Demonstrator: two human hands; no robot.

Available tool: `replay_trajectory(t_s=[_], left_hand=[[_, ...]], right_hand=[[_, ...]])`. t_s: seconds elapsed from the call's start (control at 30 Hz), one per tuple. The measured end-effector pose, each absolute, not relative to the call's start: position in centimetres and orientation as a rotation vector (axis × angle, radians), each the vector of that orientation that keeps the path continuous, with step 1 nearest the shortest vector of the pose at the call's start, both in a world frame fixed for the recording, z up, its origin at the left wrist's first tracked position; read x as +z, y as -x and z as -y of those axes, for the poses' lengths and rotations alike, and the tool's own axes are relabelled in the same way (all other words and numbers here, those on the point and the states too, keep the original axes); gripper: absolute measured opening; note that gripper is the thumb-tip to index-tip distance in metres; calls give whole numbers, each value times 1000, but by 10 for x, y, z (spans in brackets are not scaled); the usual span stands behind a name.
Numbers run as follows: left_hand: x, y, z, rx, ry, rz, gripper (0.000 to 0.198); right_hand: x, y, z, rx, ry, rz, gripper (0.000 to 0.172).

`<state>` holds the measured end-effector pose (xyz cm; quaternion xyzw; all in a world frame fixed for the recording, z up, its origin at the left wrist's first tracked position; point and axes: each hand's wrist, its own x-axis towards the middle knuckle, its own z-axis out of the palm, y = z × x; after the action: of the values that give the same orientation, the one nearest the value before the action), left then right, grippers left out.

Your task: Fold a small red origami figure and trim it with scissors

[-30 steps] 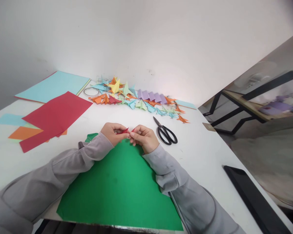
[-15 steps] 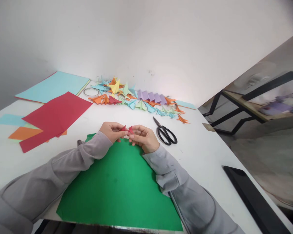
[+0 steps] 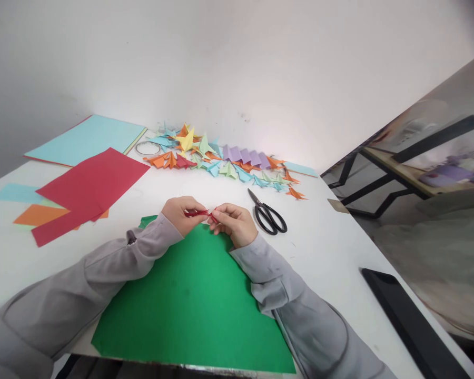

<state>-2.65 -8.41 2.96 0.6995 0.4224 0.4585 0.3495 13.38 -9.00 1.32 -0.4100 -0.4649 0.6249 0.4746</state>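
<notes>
A small piece of folded red paper [image 3: 197,213] is pinched between my two hands, above the far edge of a green sheet [image 3: 193,295]. My left hand [image 3: 183,215] grips its left part between thumb and fingers. With thumb and forefinger, my right hand [image 3: 235,223] holds the right end. The fingers cover much of the paper, so its full shape is hidden. Black-handled scissors [image 3: 270,216] lie just right of my right hand, blades pointing away from me.
Several folded paper birds [image 3: 221,155] line the wall, with a pleated purple paper strip [image 3: 245,157] and a wire ring [image 3: 148,148] nearby. Red paper sheets [image 3: 95,179] and a light blue sheet [image 3: 90,139] lie left. A black flat device [image 3: 406,321] rests at the right edge.
My left hand has turned the red paper, so its upright points now lie flat and sideways. My right hand keeps its pinch in nearly the same spot.
</notes>
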Motion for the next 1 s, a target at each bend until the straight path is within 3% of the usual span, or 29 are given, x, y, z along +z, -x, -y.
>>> replay_trajectory(t_s=[0.27,1.0], left_hand=[[30,32,84,1218,-2219,-903,13],[23,38,81,1312,-2458,-687,19]], right_hand=[[13,-134,91,1528,998,1145,26],[18,-134,89,1648,1076,1181,28]])
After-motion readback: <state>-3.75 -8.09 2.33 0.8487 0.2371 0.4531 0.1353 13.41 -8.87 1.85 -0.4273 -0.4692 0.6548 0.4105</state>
